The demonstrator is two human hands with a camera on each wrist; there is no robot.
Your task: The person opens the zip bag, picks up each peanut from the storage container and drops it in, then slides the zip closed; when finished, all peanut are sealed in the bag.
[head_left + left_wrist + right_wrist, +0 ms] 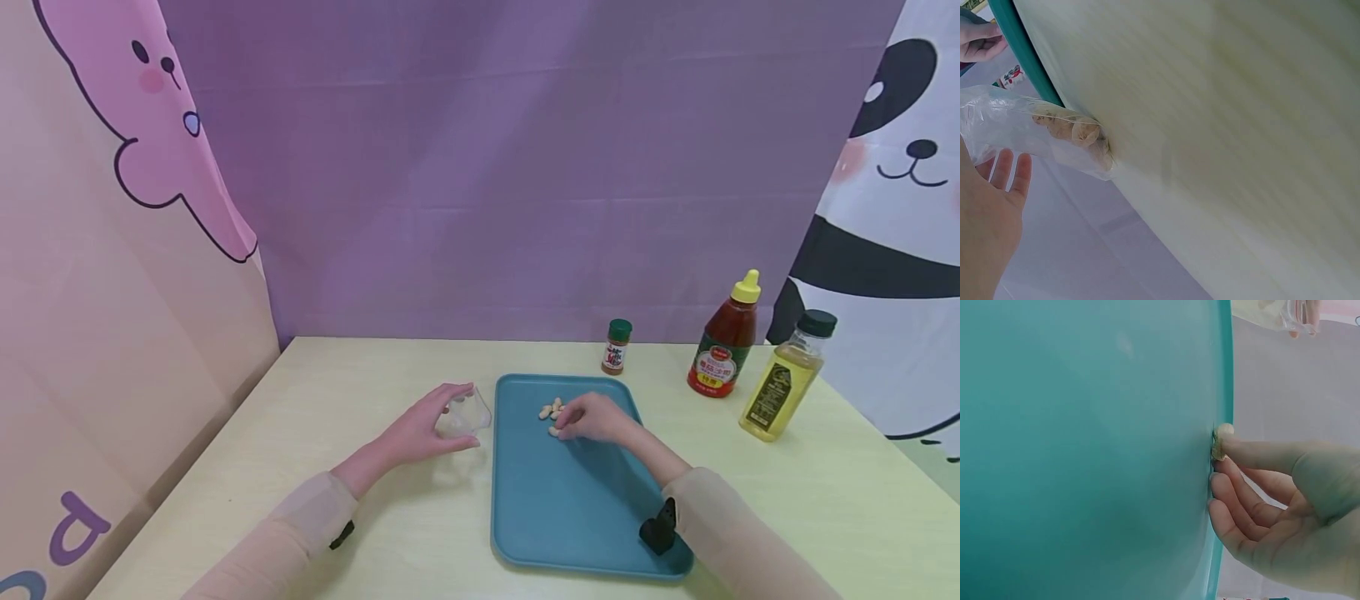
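Apparently, one pale nut (1217,451) is pinched low over the tray (570,517) by the right hand's (592,418) thumb and forefinger. Just left of the tray, one clear bag (472,412) is held between the left hand's (427,427) parted thumb and fingers. Ideally, nuts would be gripped lightly, singly, with the bag kept steady. At least three other nuts (545,412) are counted, with three bottles (722,350) beyond one tray.

The pale table (420,525) bears 1 blue tray (570,517) and 3 bottles (726,346).
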